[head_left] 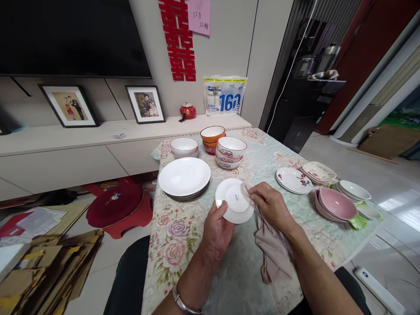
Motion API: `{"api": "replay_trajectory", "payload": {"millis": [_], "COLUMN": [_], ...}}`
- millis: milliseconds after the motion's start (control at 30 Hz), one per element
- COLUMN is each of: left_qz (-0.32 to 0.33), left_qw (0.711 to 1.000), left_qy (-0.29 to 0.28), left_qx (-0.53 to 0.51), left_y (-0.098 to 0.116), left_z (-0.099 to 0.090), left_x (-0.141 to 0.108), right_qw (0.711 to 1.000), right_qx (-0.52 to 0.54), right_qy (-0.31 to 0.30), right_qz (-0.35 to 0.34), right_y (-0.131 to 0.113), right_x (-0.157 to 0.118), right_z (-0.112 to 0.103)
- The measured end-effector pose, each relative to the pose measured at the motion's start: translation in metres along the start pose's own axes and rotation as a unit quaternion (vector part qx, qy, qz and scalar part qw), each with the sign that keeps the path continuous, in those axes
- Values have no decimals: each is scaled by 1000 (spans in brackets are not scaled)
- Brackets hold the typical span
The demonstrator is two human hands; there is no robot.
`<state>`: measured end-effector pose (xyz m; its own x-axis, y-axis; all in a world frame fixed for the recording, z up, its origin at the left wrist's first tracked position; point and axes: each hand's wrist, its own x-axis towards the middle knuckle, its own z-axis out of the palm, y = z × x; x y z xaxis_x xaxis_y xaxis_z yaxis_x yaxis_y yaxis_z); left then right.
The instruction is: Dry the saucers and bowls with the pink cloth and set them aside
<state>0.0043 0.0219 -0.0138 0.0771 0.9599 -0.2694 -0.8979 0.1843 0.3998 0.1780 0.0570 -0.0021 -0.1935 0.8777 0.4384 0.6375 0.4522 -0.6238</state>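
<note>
My left hand [218, 229] grips a small white plate [234, 214] by its lower left edge, thumb on the side facing me. That side carries a small blue mark at its middle, so it looks like the underside. My right hand [271, 203] pinches a pinkish cloth [271, 249] against the plate's right rim, and the rest of the cloth hangs down over the table. Just beyond the plate, to the left, a stack of large plates [184, 177] lies with a white one on top. Bowls with red rims [231, 148] stand behind.
A flowered tablecloth [175, 253] covers the table. Orange bowls [212, 133] and white bowls [184, 146] stand at the back. Flower-patterned plates [294, 180], pink bowls [337, 203] and pale bowls [354, 190] sit along the right. A red stool [120, 205] is left of the table.
</note>
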Motion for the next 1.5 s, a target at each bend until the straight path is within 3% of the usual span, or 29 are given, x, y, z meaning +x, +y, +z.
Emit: {"api": "replay_trajectory", "payload": {"millis": [133, 200, 333, 433, 500, 600, 733, 800, 900, 967, 1133, 1200, 1267, 1433, 1500], "left_qz": [-3, 0, 8, -2, -24, -53, -96, -126, -146, -136, -114, -99, -87, -74, -75], "left_qw": [1000, 1000, 999, 998, 997, 994, 990, 988, 987, 988, 992, 993, 993, 993, 992], "left_qy": [12, -4, -35, -49, -38, -4, 20, -1, -61, -66, -23, -23, -32, -41, -43], "left_qx": [-5, -4, 5, 30, 59, 93, 103, 86, 33, 12, 47, 64, 68, 78, 90], "left_y": [0, 0, -2, -3, -3, -3, 1, 3, 7, 8, 7, 5, 3, 1, -1], "left_z": [1, 1, 2, 0, -2, -5, -5, -3, -1, -1, -4, -5, -6, -6, -5], "left_x": [-2, -3, -3, -2, -2, -1, -3, -4, -4, -3, 0, 1, 0, -3, -5], "right_qw": [984, 959, 855, 825, 834, 881, 965, 987, 991, 985, 959, 944, 949, 987, 992], "right_qx": [68, 198, 434, 481, 475, 410, 221, 127, 57, 43, 78, 131, 170, 140, 91], "right_qy": [93, 58, -47, -23, 7, 55, 107, 100, 15, -70, -255, -296, -264, 7, 33], "right_qz": [133, 195, 282, 295, 281, 229, 96, 8, -116, -155, -98, -59, -16, 72, 76], "right_y": [8, 4, -12, -19, -18, -13, -12, -16, -25, -30, -30, -25, -18, -2, 1], "right_x": [2, 2, 1, 1, 1, 1, -1, -2, -2, -2, -2, -1, 0, 1, 1], "right_z": [3, 3, 4, 2, 1, 0, -2, -3, -5, -7, -20, -25, -27, -21, -16]}}
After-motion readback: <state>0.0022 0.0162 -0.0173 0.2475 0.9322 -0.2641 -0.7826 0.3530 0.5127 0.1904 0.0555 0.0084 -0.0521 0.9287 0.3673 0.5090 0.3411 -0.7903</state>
